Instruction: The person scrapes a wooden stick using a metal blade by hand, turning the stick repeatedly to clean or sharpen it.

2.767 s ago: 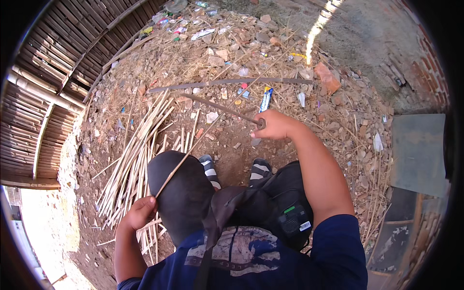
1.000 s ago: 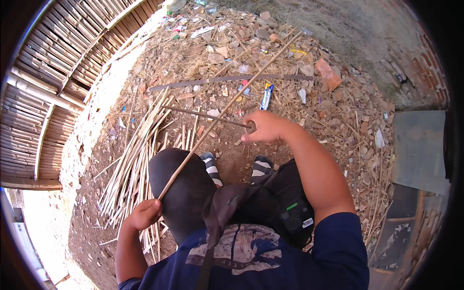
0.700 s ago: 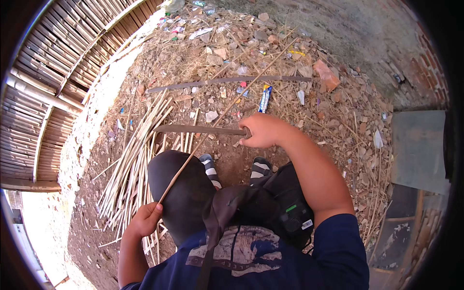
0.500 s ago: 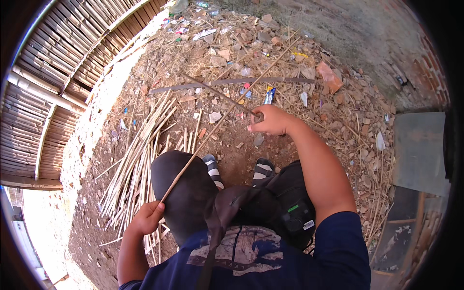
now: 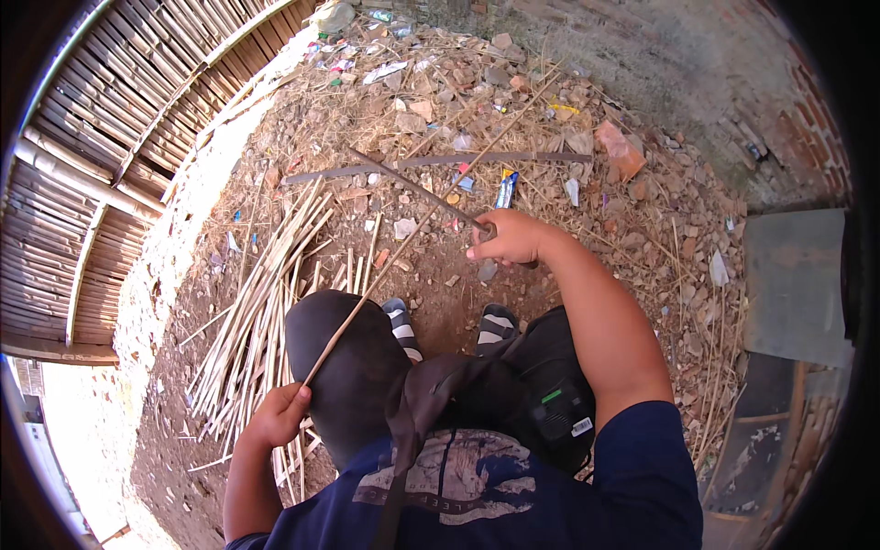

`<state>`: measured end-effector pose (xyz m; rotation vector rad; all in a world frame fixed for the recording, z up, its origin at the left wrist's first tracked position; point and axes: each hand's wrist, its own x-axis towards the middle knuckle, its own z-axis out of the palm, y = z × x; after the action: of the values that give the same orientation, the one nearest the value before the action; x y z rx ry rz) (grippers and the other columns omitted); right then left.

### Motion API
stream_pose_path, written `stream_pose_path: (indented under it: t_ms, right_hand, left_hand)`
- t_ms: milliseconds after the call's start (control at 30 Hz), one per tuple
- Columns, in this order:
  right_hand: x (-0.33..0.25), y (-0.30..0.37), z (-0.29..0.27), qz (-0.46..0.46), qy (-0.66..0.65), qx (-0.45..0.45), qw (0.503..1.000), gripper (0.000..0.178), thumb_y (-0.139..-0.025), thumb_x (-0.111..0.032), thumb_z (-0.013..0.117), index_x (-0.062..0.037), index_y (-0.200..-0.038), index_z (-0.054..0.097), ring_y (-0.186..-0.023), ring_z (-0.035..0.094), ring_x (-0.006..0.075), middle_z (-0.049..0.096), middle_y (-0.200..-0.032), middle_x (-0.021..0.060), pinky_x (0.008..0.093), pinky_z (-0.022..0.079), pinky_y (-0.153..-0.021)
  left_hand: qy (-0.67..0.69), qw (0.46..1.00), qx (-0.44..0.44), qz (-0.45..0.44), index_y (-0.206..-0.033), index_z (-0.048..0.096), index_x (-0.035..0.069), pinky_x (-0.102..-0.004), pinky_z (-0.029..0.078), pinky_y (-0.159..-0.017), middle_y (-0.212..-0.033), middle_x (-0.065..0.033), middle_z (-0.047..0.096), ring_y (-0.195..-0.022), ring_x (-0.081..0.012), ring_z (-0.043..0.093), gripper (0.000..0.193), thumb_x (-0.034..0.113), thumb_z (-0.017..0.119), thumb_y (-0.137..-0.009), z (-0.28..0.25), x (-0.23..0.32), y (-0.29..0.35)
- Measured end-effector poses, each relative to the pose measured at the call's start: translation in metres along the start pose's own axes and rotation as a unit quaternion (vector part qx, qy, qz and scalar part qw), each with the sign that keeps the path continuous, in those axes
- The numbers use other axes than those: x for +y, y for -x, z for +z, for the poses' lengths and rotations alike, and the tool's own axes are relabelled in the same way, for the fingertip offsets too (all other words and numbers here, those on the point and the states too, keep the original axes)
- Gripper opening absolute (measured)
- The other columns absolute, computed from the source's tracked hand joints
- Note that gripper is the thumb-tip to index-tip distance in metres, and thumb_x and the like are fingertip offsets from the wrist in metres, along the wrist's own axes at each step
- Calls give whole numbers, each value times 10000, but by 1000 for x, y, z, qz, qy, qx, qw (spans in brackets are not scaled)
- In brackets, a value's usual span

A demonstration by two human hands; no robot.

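My left hand is closed around the near end of a long thin bamboo stick, beside my dark-clothed left knee. The stick slants away up to the right over the ground. In my right hand is the handle of a dark, narrow-bladed knife, seen nearly edge-on and pointing up to the left. Its blade crosses the stick in view; whether they touch I cannot tell. A pile of split bamboo sticks lies on the ground left of my legs.
A long dark flat strip lies across the littered ground ahead. Near it are a blue wrapper and an orange brick piece. A bamboo slat structure stands left, a weathered wall at the far right, a grey panel at right.
The bamboo stick has shifted slightly, its far end dipping a little left and down. My right hand and the knife have moved down very slightly. Both grips stay the same.
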<state>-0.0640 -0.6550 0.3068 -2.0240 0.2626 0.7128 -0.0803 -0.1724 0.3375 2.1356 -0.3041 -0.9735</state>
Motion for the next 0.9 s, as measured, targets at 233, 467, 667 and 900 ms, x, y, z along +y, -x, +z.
stream_pose_path:
  t_ms: [233,467,667,900]
  right_hand:
    - [-30,8,37,-161,273,19,948,571,-753,-398,749,2,-1146,645,-936,668,323,692,-961,190,415,513,-827]
    - [-1,5,-1,-3,74,63,995,646,-747,-421,747,22,-1201,621,-920,661,315,679,-962,195,416,512,-807]
    - [-7,5,26,-127,233,44,963,585,-751,-453,748,-19,-1129,646,-928,652,322,674,-955,192,411,503,-815]
    - [10,0,-9,-12,80,106,991,709,-742,-427,764,75,-1214,596,-989,658,319,674,-1058,230,396,509,-853]
  left_hand:
    - [-63,998,-16,-3,-740,525,43,-291,365,-543,-635,30,479,-601,-84,417,493,432,451,-1033,-7,3,-3]
    - [-33,999,-19,-18,-749,529,59,-274,336,-527,-645,61,444,-601,-66,372,492,458,456,-1028,-7,6,-1]
    - [-51,998,-25,-14,-800,571,6,-305,415,-597,-668,1,530,-648,-104,462,495,428,460,-1033,-8,-2,-3]
    - [-8,998,-33,-56,-771,547,24,-290,388,-574,-653,28,486,-627,-94,426,489,431,471,-1031,-9,4,-2]
